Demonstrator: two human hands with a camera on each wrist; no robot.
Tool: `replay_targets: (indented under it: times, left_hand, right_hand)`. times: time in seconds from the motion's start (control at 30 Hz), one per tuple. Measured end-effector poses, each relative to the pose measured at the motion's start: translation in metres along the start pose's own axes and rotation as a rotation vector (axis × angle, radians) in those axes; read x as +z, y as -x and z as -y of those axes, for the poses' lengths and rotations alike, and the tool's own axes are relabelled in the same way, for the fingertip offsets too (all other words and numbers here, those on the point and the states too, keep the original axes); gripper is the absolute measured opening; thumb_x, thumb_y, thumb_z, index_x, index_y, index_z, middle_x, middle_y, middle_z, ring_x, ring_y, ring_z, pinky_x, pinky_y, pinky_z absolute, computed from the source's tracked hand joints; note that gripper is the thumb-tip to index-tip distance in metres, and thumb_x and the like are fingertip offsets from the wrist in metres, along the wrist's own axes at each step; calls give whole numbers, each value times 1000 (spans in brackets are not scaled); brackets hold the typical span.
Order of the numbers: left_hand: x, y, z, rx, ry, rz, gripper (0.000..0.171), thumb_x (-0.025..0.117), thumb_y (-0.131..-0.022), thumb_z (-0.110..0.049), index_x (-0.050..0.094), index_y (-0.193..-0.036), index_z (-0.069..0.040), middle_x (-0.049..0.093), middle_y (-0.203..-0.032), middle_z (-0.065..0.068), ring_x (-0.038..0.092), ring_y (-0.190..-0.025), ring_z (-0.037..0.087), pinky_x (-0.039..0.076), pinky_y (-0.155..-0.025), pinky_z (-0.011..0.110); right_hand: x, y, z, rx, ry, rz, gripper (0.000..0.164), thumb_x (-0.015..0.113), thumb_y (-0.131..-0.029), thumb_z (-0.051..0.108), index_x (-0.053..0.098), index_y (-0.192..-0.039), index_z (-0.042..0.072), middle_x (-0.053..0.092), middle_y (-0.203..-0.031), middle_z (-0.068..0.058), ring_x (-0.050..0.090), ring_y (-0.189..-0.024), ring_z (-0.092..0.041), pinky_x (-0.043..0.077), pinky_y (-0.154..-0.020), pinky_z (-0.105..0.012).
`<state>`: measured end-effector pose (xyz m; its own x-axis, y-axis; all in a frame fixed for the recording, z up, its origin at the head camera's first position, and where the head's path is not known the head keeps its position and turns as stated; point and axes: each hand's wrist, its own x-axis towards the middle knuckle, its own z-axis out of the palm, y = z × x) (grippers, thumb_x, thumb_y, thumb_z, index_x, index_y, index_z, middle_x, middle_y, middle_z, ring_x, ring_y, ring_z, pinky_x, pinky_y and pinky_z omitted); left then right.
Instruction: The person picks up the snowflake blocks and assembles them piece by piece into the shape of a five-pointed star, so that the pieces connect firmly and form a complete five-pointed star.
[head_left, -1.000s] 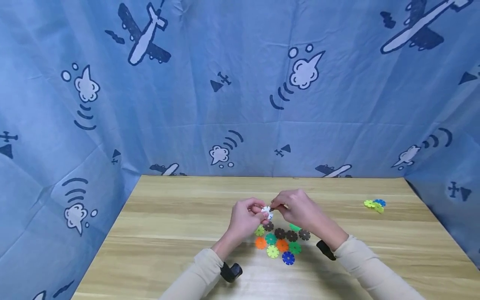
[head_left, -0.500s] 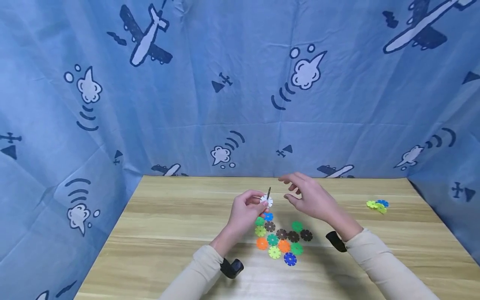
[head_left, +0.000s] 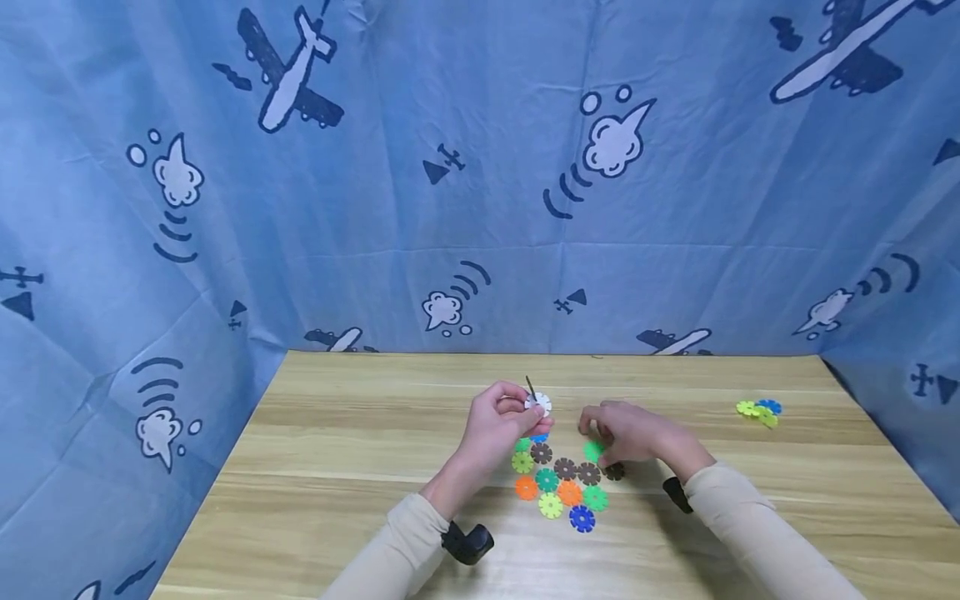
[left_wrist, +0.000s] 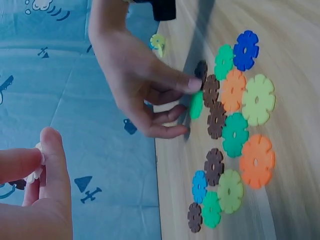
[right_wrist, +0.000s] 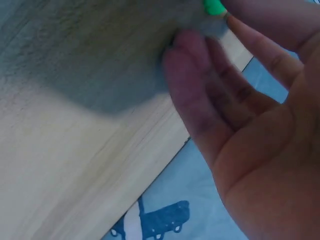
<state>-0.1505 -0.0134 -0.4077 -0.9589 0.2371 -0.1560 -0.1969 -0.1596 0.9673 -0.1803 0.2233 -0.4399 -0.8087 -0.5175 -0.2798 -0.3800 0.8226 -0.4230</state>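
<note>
Between thumb and fingers, my left hand (head_left: 487,429) pinches a white notched disc (head_left: 539,405) above the table. A dark brown disc (head_left: 531,387), seen edge-on, sticks up from the white one. My right hand (head_left: 633,431) reaches down at the table, its fingers spread around a green disc (head_left: 592,451). In the left wrist view its thumb is close to that green disc (left_wrist: 196,106) and a brown disc (left_wrist: 201,70); whether it touches either I cannot tell. The right wrist view shows the fingers loosely bent with no disc visible between them.
Several notched discs lie flat in front of the hands, among them an orange disc (head_left: 570,492), a dark blue disc (head_left: 582,518) and a yellow-green disc (head_left: 551,505). A small joined cluster (head_left: 760,411) of yellow and blue discs lies at the far right. A blue curtain (head_left: 480,208) hangs behind the table.
My right hand let go of the brown disc at the white one, lifted away right, then came down to the green disc. The left hand still holds the white disc with the brown one attached.
</note>
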Motion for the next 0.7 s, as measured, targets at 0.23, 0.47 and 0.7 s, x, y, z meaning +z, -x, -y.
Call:
replay_targets:
  times: [0.23, 0.47, 0.7]
  left_hand:
    - [3, 1, 2, -7, 3, 5, 19, 68, -93, 3, 54, -106, 2, 67, -89, 11, 76, -81, 19, 63, -80, 32]
    - [2, -2, 3, -1, -3, 6, 19, 68, -94, 2, 54, -107, 2, 68, -88, 12, 75, -78, 17, 63, -78, 31]
    - [5, -5, 7, -1, 33, 25, 18, 67, -92, 6, 54, -103, 2, 65, -84, 10, 74, -73, 15, 63, -77, 31]
  right_hand:
    - [4, -6, -3, -3, -43, 18, 33, 88, -75, 6, 59, -88, 14, 58, -81, 4, 49, -74, -10, 46, -67, -26]
    - [1, -6, -4, -56, -43, -45, 33, 85, -75, 2, 56, -84, 14, 59, -78, 4, 51, -72, -10, 47, -65, -25]
    - [-13, -7, 9, -246, -132, -525, 20, 77, -85, -4, 70, -98, 10, 73, -88, 0, 66, -77, -9, 59, -69, -25]
